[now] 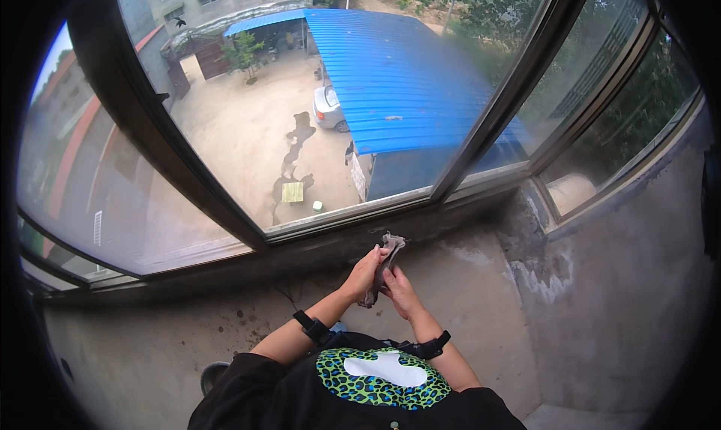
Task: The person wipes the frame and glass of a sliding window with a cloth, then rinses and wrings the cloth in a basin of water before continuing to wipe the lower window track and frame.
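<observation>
A crumpled grey-brown cloth (394,244) is held between my two hands, in front of my body and just below the window sill. My left hand (364,271) presses on it from the left, fingers pointing up and away. From the right, my right hand (401,292) grips it with the thumb laid along the folds. One end of the cloth sticks out above my fingers, and the other hangs below my left palm. The window frame (349,219) runs just beyond the cloth. Part of the cloth is hidden behind my fingers.
Tall window panes (473,52) curve around the front, partly smeared on the right. A bare plaster wall (619,295) stands at the right. At my lower left is a metal bucket (213,376), half hidden by my sleeve. Outside lie a yard and a blue metal roof (394,81).
</observation>
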Demonstrator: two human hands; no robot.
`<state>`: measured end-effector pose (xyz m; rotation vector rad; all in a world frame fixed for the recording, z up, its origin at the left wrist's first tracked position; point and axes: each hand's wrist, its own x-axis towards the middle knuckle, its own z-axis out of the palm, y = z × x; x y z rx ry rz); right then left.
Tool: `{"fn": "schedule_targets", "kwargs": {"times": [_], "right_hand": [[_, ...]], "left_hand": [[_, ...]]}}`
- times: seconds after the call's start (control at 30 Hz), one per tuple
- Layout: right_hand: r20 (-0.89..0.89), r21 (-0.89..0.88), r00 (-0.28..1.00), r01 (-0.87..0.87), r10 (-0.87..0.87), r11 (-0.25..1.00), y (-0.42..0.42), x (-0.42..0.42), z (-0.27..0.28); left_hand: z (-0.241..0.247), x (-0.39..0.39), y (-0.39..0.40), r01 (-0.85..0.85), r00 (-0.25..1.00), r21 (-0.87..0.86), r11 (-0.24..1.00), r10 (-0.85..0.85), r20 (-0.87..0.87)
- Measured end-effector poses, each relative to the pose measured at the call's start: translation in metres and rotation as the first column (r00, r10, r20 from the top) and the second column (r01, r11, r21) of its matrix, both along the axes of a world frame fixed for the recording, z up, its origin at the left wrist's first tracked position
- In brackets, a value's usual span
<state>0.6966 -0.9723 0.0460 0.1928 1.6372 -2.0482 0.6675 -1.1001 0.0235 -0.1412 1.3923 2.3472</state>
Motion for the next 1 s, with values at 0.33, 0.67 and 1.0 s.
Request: {"fn": "schedule_targets", "kwargs": {"times": [0.33, 0.67, 1.0], "right_hand": [[-0.085, -0.18, 0.967, 0.224, -0.242, 0.958, 0.01, -0.07, -0.038], [-0.105, -0.085, 0.991, -0.087, 0.078, 0.993, 0.081, -0.138, 0.039], [0.058, -0.212, 0.993, -0.084, 0.098, 0.974, 0.114, -0.155, 0.045]], "left_hand": [[-0.011, -0.064, -0.062, -0.106, 0.986, -0.133, 0.985, 0.122, 0.113], [0.059, -0.104, -0.109, 0.038, 0.999, -0.345, 0.938, -0.026, 0.04], [0.019, -0.111, -0.062, -0.065, 0.992, -0.049, 0.997, 0.07, 0.106]]}}
